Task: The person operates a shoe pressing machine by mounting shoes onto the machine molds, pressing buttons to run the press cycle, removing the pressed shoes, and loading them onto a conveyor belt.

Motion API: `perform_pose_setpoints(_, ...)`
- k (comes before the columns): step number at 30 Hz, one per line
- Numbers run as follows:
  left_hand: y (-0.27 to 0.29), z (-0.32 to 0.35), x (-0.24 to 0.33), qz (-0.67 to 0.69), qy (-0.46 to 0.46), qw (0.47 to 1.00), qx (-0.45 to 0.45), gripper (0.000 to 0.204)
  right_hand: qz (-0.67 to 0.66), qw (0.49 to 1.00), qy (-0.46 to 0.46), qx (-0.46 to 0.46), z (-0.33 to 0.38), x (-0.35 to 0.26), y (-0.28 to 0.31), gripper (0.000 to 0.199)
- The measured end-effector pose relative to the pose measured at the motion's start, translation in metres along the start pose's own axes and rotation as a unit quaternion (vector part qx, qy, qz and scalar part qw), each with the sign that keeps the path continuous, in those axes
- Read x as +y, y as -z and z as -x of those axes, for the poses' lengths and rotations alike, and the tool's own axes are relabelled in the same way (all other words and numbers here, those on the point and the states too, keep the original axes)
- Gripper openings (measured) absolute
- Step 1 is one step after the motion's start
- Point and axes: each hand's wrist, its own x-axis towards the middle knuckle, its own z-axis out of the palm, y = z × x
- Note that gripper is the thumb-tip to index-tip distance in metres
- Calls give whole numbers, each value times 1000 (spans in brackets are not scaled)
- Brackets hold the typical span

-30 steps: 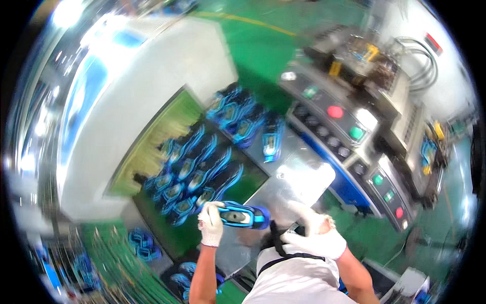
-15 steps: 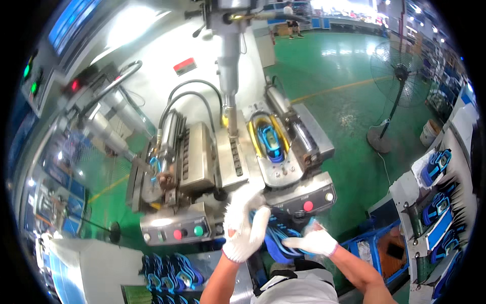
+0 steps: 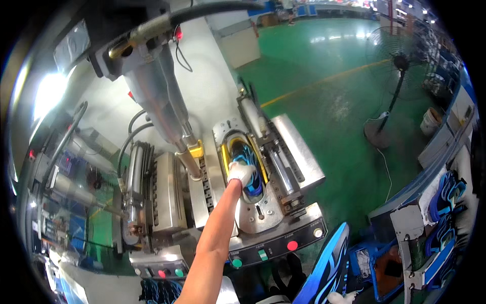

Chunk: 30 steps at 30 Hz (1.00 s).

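We note left hand [image 3: 242,172], white-gloved, reaching into metal mould cavity [image 3: 253,213] of press machine. Fingers [image 3: 248,177] curled down onto blue shoe sole [image 3: 251,175]; firm grip or mere contact, we cannot tell. Sole: blue with lighter cyan pattern, lying lengthwise in cavity, framed by yellow rim [image 3: 225,154], partly hidden under glove. Below fingers, control panel with red button [image 3: 292,245] and green button [image 3: 237,263]. Right hand [image 3: 338,298], gloved, at lower edge, holding second blue sole [image 3: 326,266] upright, well apart from mould.

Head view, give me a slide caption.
Gloved left hand reaches into the press mould holding a blue shoe sole.
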Motion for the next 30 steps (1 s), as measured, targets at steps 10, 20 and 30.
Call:
perform_pose_setpoints(10,103,233,-84,184,-31,977,101,53,286,946,146,-28,-92,-83,-138,42)
perform_pose_setpoints(20,70,515,-285,90,315,944,25,53,708,553,436,-44,-355,-64,-451,57)
perform_pose_setpoints(30,-115,548,-483,165,400,851,299,74,687,599,362,-196,-378,-85,-430,70)
